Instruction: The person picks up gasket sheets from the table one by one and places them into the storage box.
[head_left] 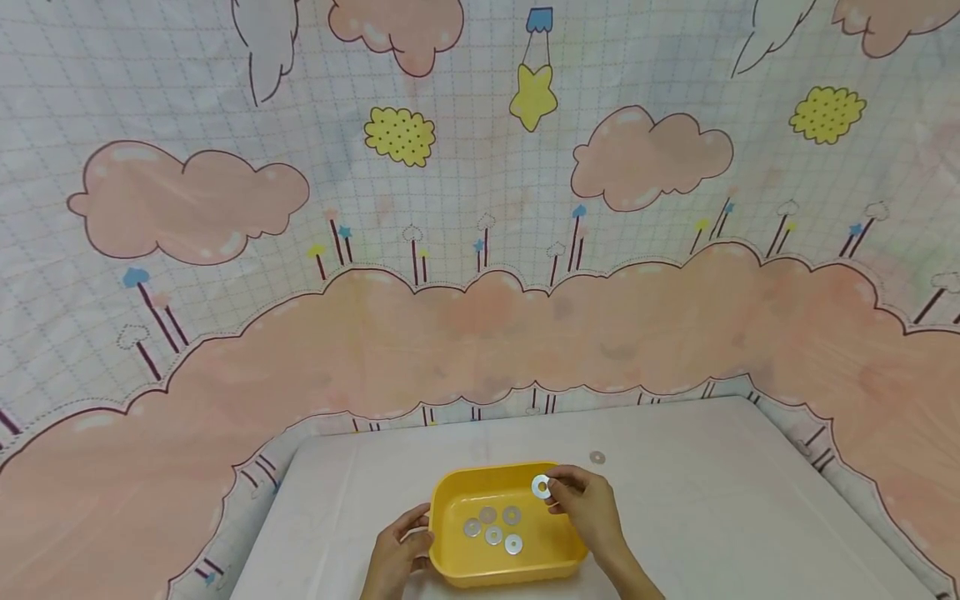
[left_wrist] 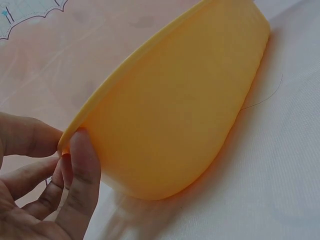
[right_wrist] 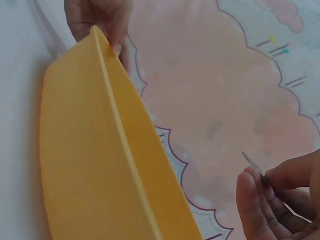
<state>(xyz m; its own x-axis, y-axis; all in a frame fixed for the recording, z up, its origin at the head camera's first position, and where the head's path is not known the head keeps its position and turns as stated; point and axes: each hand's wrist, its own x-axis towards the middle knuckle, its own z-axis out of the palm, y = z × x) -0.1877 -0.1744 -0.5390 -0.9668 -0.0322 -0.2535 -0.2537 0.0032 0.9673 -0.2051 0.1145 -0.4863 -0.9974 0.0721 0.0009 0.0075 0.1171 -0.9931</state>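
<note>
A yellow plastic basin [head_left: 551, 546] stands on the white-covered table in the head view. At its left end my left hand [head_left: 397, 550] pinches the rim between thumb and fingers; the left wrist view shows this grip on the basin wall [left_wrist: 165, 105] closely. Over the basin's far right part, my right hand [head_left: 592, 510] holds a flat metal washer [head_left: 535, 482] between thumb and fingertips. Edge-on, the same washer [right_wrist: 251, 162] appears thin in the right wrist view. Several similar washers [head_left: 507, 547] lie flat on the basin's floor, left of its middle.
One more washer [head_left: 592, 456] lies on the tabletop [head_left: 720, 492] behind the basin, to the right. A printed cloth [head_left: 480, 333] with clouds and stars hangs behind the table. A thin hair-like strand [left_wrist: 265, 103] shows beside the basin.
</note>
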